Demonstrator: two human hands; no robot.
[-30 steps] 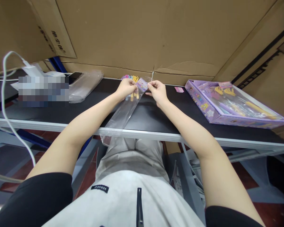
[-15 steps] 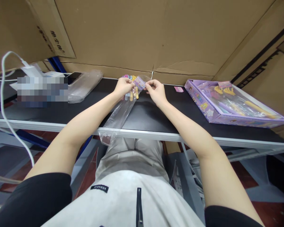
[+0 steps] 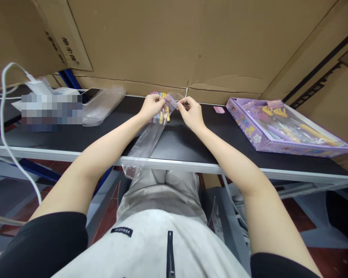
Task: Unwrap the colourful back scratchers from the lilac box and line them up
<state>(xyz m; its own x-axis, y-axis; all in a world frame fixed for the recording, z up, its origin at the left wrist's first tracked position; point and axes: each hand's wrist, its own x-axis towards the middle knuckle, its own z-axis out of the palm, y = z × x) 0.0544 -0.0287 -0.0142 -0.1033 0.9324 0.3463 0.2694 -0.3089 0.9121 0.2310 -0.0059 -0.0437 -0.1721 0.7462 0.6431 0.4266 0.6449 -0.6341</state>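
Observation:
Over the dark tabletop, my left hand [image 3: 151,107] is closed in a pinch at the left edge of a small purple printed card [image 3: 171,102]. My right hand [image 3: 193,112] pinches at the card's right side, where clear film shows. A long clear plastic bag [image 3: 146,142] slants down from the hands, its lower end hanging over the table's front edge. Around the card are several small coloured pieces, with pink, blue and yellow loops [image 3: 162,94] above and yellow ends [image 3: 164,116] below. My left fingers partly hide them, so their kind is unclear.
A purple open box [image 3: 259,135] with wrapped toy-like pieces stands at the right. A small pink card [image 3: 219,109] lies left of it. More clear bags [image 3: 104,105] lie at the left, beside a blurred-out patch and a white cable [image 3: 2,112]. Cardboard [image 3: 191,46] walls the back.
The purple card has tilted slightly between my hands, and its face looks duller. My right fingertips have shifted a little left. The bag and everything else stay almost the same.

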